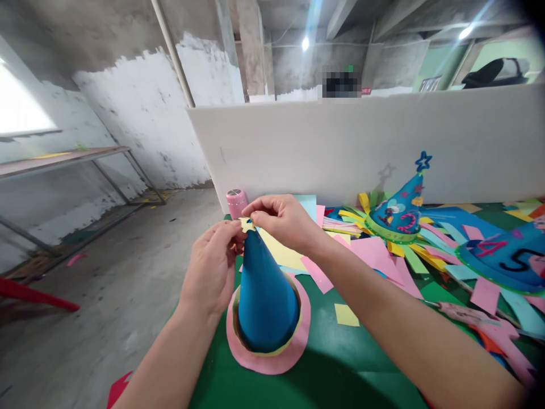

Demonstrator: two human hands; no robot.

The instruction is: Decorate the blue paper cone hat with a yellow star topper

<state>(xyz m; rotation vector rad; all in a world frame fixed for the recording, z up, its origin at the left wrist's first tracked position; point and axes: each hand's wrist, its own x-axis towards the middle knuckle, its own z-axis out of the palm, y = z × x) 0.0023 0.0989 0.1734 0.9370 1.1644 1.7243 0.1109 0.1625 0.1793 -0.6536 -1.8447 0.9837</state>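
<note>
Steady scalloped yellow paper piece [246, 225] at eleven-o'clock tip of tall blue cone [266, 298], pinched in left hand's [209, 267] fingers; guide lightly with right hand's [284, 220] narrowed fingers, grip unclear. Keep cone centred, six o'clock on green table [327, 375].

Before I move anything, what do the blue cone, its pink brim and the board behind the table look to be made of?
Blue cone: probably card or thin foam, smooth with a slight sheen. Pink brim: likely felt or soft foam, matte, its edge gently wavy. Board: perhaps painted panel or foam board, pale and flat.
</note>
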